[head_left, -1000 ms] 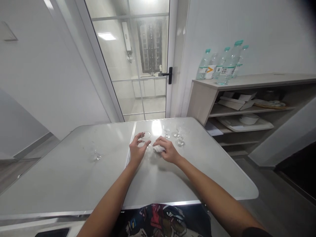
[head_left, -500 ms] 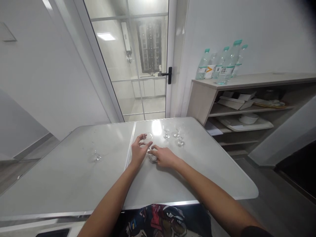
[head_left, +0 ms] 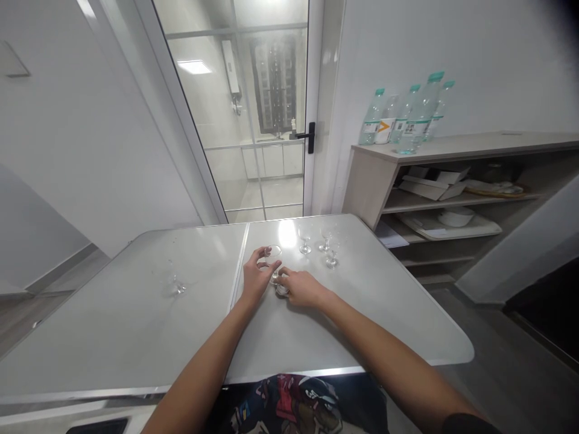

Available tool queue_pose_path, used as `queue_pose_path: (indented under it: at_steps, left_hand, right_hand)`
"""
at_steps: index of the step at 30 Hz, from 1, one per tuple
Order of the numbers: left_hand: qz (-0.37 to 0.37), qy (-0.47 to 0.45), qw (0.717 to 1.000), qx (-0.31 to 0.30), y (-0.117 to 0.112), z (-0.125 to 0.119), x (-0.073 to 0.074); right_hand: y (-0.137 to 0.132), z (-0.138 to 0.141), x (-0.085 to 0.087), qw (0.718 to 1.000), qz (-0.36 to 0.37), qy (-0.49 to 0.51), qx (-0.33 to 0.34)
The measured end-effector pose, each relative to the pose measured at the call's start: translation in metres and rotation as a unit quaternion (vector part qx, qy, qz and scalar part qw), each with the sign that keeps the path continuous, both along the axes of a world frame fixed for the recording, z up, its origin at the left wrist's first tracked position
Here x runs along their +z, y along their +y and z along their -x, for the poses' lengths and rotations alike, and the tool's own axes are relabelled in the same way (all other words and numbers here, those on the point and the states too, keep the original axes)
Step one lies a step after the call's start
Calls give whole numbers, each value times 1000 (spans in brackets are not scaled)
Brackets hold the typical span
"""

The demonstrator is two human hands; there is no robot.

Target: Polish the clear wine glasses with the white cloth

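Observation:
My left hand is curled around the bowl of a clear stemmed glass, its round rim facing up between thumb and fingers. Close against it, my right hand has its fingers bent around clear glass low by the stem and foot; whether this is the same glass or a second one, I cannot tell. Farther back to the right stand three short-stemmed glasses: one glass, another glass and a nearer glass. More clear glassware sits on the left half, hard to make out.
The pale table has a seam left of my hands and a metal front edge. Behind it is a glazed door with a black handle. At the right, a shelf unit carries several plastic bottles.
My left hand and the glass in it have shifted very slightly to the right. My right hand stays almost in place, and the other glasses have not moved.

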State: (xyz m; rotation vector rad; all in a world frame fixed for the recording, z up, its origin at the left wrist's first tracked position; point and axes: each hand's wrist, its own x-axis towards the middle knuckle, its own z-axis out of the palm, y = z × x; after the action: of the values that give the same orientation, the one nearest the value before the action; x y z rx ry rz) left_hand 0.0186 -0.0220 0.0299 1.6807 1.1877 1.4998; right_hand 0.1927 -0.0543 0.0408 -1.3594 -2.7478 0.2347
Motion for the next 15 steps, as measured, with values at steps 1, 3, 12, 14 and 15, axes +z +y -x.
queue_pose_path:
  at_steps: [1, 3, 12, 14, 15]
  left_hand:
    - [0, 1, 1000, 0, 0, 0, 0]
    - [0, 2, 1000, 1, 0, 0, 0]
    - [-9, 36, 999, -15, 1, 2, -2]
    - [-13, 60, 998, -21, 2, 2, -4]
    - [-15, 70, 997, -23, 3, 2, -4]
  right_hand:
    - [0, 0, 0, 1000, -1, -1, 0]
    - [0, 0, 0, 1000, -2, -2, 0]
    - [0, -1, -1, 1000, -6, -4, -8]
    - [-1, -1, 2, 1000, -1, -9, -14]
    - [-2, -1, 3, 1000, 4, -10, -16]
